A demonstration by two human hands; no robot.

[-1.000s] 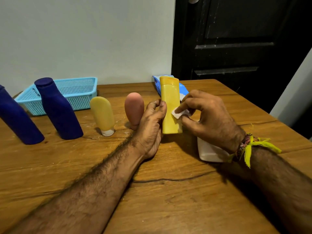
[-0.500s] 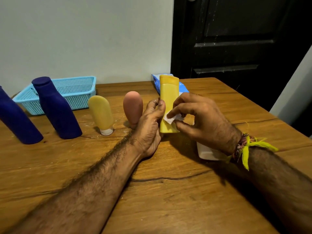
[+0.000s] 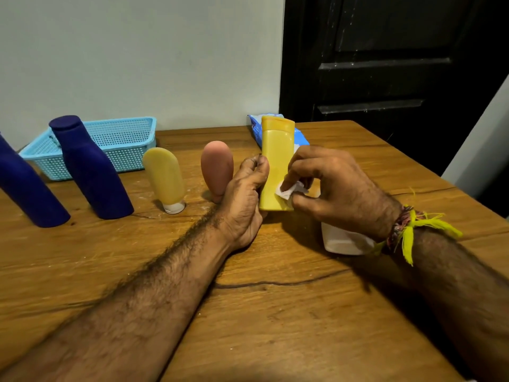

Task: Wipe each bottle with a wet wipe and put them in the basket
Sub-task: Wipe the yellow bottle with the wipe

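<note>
Left hand: wraps the yellow bottle from its left side, holding it upright on the table.
Right hand: pinches a small wet wipe between thumb and fingertips, pressed to the bottle's lower front.
Beside the grip: a white bottle lies under the right wrist; the wipes pack sits just behind.
Left of the grip: pink tube, pale yellow tube, then two blue bottles.
Basket: far left, behind the blue bottles; nothing visible inside it.
Risk: a hard stroke could tip the bottle from the one-sided hold; the left elbow may knock the tubes when reaching for the basket.
</note>
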